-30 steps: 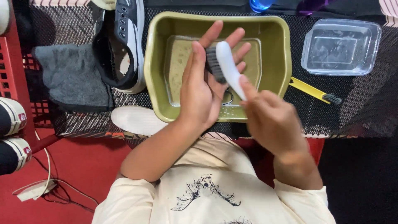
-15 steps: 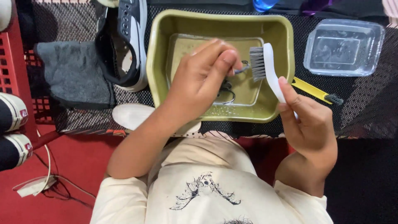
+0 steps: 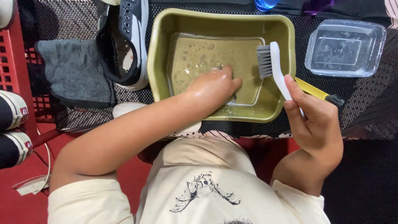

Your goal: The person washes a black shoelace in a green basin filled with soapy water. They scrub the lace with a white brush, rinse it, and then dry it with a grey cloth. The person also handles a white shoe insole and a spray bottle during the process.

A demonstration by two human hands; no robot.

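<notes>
Dipping into the soapy water of the olive basin (image 3: 159,54), the left hand (image 3: 213,88) lies loose, grasping nothing. Right hand (image 3: 316,120) clasps the white brush (image 3: 271,62) over the basin's right rim. Left of the basin, the black sneaker (image 3: 124,41) apparently awaits scrubbing.

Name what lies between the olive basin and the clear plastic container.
In the head view, the white brush, held in the right hand, and a yellow-handled brush lie between the olive basin and the clear plastic container.
</notes>
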